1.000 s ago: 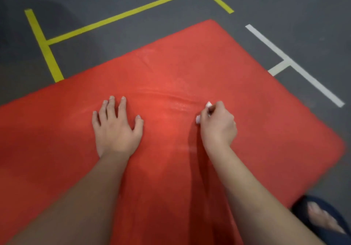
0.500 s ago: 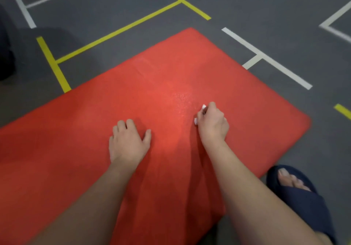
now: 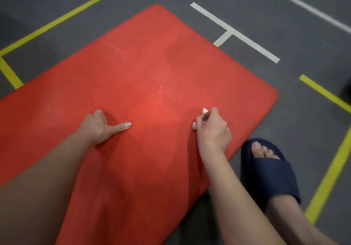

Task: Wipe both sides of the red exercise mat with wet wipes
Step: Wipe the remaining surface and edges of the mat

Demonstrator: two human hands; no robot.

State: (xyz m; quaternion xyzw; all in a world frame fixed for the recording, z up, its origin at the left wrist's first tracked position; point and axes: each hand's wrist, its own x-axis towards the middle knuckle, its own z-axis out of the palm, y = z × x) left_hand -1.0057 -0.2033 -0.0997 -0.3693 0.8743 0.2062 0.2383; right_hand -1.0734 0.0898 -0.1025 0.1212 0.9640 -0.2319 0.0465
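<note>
Both hands are down on the red exercise mat [image 3: 152,64] in my head view, the only feed I have. The left hand [image 3: 98,127], at about 9 o'clock from the frame's centre, rests on the mat with its fingers folded under at the knuckles and its thumb stretched flat toward 3 o'clock. I see nothing held in it. The right hand [image 3: 212,130], at about 4 o'clock from centre, is curled into a fist around a white wet wipe [image 3: 204,110]. Bits of the wipe poke out at the top of the fist and beside the thumb. The hands are apart, with bare mat between them.

I see the mat lying flat on the grey floor [image 3: 284,26], turned diagonally. One rounded corner points to 12 o'clock and another to 3 o'clock, and the rest runs out of frame at 9 and 6 o'clock. A speckled, glistening patch [image 3: 167,92] shows on it at 10 o'clock from the right hand.

At 4 o'clock in the frame a foot [image 3: 262,149] in a dark blue sandal [image 3: 269,178] stands on the floor just beside the mat's near edge. Yellow lines [image 3: 76,11] and white lines [image 3: 237,33] cross the floor. A white stub meets the mat's edge at 1 o'clock.
</note>
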